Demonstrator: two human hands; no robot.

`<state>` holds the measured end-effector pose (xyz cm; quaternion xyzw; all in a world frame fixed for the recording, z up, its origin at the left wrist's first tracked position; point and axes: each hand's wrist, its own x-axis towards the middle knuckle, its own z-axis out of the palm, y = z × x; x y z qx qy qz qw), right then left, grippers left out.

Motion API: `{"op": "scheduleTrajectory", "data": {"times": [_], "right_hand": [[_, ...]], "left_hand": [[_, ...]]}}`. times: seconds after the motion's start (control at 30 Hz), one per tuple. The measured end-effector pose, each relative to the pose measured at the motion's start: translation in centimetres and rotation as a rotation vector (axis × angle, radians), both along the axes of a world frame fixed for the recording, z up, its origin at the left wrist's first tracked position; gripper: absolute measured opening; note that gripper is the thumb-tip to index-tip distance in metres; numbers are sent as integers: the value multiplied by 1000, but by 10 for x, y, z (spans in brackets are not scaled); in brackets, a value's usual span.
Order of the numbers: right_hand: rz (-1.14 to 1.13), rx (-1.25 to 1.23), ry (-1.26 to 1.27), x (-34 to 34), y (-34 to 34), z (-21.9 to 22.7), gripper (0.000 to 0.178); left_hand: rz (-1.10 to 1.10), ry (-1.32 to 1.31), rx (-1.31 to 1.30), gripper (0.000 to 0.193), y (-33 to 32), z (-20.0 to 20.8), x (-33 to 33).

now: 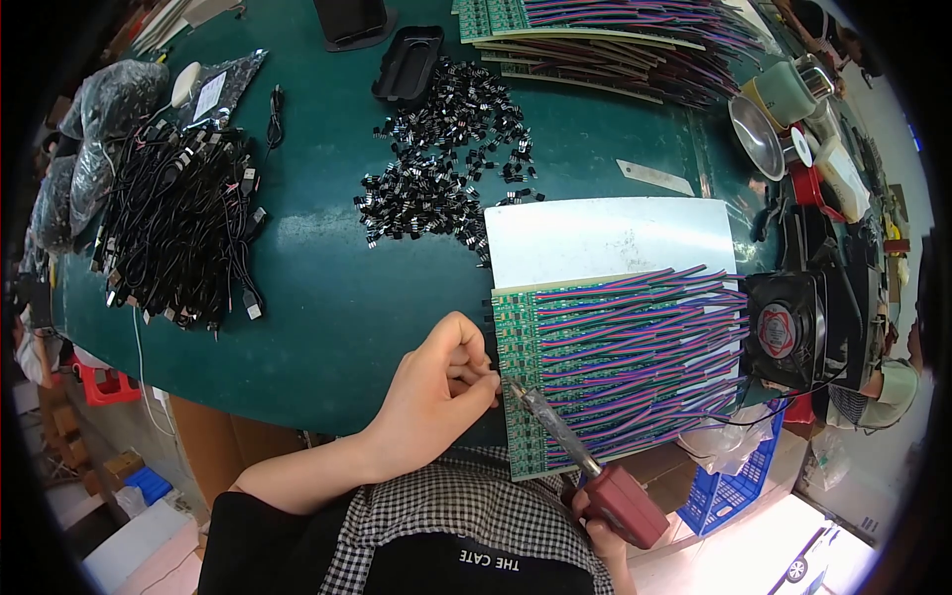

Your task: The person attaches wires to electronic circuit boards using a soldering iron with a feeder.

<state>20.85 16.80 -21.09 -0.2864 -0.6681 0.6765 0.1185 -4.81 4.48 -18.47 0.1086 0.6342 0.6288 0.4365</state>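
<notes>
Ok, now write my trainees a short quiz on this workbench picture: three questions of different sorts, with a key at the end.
1. Multiple choice: what does the person's right hand hold?
A) a metal ruler
B) a soldering iron with a dark red handle
C) a black plastic case

2. True or false: the heap of black cables lies to the right of the near circuit boards.

3. Fill the blank: the iron's tip is close to the fingertips of the ____ hand.

Key:
1. B.
2. False; the heap lies to their left.
3. Left; the left hand has its fingertips at the near boards' left edge, beside the tip.
</notes>
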Motion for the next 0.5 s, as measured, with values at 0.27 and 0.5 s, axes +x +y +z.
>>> {"op": "scheduleTrajectory", "data": {"times": [0.27, 0.5], "right_hand": [[41, 38, -118, 38, -1, -21, 65], [29, 36, -133, 24, -2, -11, 63]], "left_hand": [[-5, 18, -13, 19, 0, -1, 0], [-13, 28, -20, 19, 0, -3, 1]]}}
